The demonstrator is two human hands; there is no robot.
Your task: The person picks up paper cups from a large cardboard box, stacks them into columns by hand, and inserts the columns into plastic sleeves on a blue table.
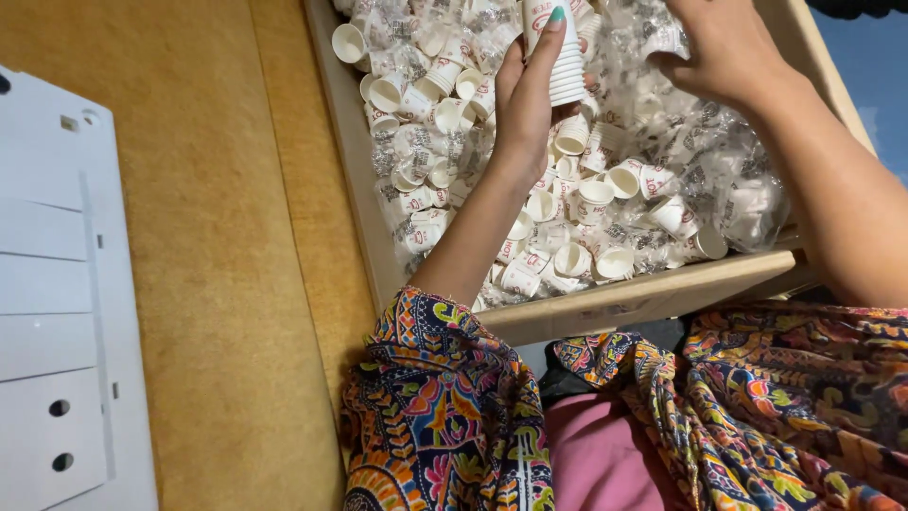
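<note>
While the left hand (526, 90) is closed around a stack of small white paper cups (558, 52), holding it upright with the fingers wrapped behind and the thumb in front, the right hand (724, 47) rests lower on the heap at the far side, palm down with its fingers bent into clear plastic wrappers (719, 180); whether it grips something I cannot tell. Both hands are over a wooden tray (653, 289) filled with many loose paper cups (596, 194) (they lie in every direction, some on their side). The stack is above the middle of the tray. Colourful patterned sleeves (435, 397) cover the arms near the camera. A white panel (57, 312) lies at the left on the brown surface (218, 237).
</note>
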